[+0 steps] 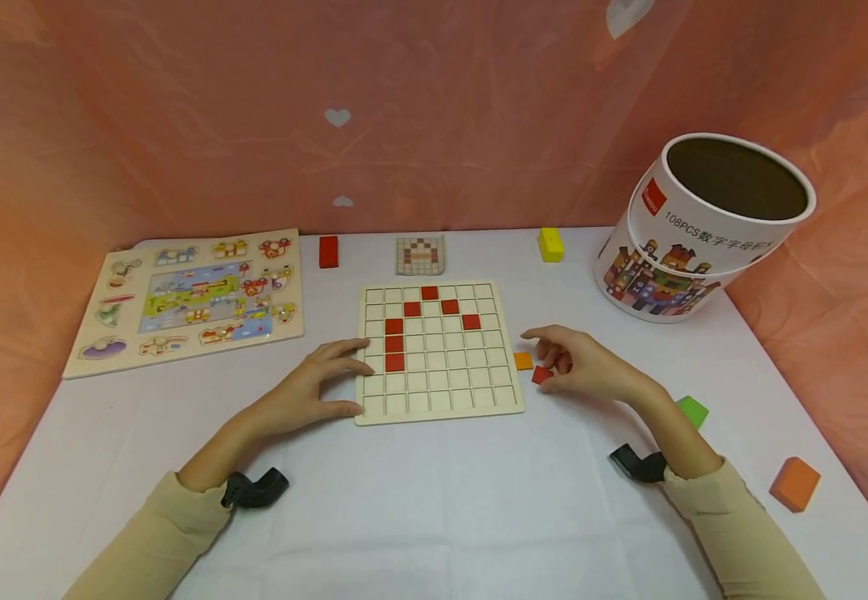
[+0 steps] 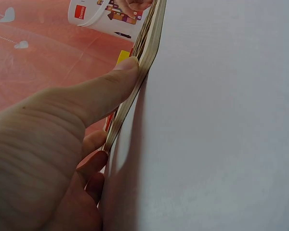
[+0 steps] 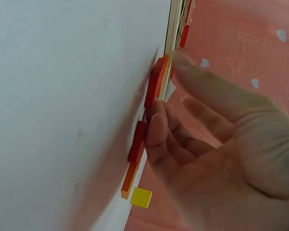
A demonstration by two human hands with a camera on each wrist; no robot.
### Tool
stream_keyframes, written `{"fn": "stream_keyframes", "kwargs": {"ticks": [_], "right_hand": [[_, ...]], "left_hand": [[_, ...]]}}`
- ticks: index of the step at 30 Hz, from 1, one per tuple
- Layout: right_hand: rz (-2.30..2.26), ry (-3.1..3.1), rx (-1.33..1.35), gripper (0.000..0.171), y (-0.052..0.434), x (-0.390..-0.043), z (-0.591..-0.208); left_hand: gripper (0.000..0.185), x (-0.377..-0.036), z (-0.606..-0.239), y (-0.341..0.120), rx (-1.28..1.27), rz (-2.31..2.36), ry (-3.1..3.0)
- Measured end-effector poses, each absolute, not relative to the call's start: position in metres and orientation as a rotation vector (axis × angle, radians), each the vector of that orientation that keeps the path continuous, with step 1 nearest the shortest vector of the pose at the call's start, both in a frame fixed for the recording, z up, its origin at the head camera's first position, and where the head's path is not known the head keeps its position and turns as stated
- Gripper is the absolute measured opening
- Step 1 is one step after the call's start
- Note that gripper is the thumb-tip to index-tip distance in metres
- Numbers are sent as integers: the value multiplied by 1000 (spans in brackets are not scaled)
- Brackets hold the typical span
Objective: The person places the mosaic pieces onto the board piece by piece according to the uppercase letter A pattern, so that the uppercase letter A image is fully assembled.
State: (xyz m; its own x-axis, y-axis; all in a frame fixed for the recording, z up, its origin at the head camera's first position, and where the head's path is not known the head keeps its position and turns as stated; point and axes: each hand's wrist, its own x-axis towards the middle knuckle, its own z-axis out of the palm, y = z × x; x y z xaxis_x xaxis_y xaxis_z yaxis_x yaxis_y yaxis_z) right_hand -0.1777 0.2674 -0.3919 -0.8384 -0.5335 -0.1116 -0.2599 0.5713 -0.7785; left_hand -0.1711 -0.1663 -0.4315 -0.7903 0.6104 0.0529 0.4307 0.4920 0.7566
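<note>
My left hand [image 1: 324,382] rests along the left edge of a wooden grid board [image 1: 456,392], thumb near its front corner and fingers spread. In the left wrist view the thumb [image 2: 111,86] lies against the board's rim. Several red square tiles [image 1: 394,343] sit in the grid. Beside the board's right edge, my right hand [image 1: 584,362] is low over a loose red tile [image 1: 542,376] and an orange tile [image 1: 524,361]. Its fingers are loosely bent. The right wrist view shows another red tile [image 3: 137,141] right at the fingertips; the hand hides it from the head view.
Behind the board lie a small pattern card [image 1: 420,256], a red block [image 1: 328,252] and a yellow block [image 1: 550,245]. A picture puzzle [image 1: 178,333] is at left, a white bucket [image 1: 659,283] at back right. Green [image 1: 693,412] and orange blocks [image 1: 795,484] lie right.
</note>
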Motion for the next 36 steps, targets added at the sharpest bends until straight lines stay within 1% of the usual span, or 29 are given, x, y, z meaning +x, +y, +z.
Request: {"fn": "stream_keyframes", "kwargs": {"ticks": [4,9,18,24,28,33,36], "right_hand": [[-1147,2456,-683,60,267,-177,-394],[-1159,2438,-669,49,267,-177,-395],[-1101,2441,-693,35,266,-176,-393],[-1073,2433,-703,31,264,-175,-392],[-1050,2425,-726,24,265,-176,-390],[-1047,2462,-772,15,260,-182,-387],[-1060,2471,-781,14,251,-190,-385]], "left_hand": [[44,-171,-431,-166,871,1173,2509],[44,-171,-430,-166,861,1177,2497],[44,-171,-432,-167,883,1186,2502],[43,-171,-433,-167,910,1197,2510],[44,-171,-432,-167,899,1191,2509],[44,-171,-431,-167,878,1182,2503],[45,-171,-431,-166,876,1178,2504]]}}
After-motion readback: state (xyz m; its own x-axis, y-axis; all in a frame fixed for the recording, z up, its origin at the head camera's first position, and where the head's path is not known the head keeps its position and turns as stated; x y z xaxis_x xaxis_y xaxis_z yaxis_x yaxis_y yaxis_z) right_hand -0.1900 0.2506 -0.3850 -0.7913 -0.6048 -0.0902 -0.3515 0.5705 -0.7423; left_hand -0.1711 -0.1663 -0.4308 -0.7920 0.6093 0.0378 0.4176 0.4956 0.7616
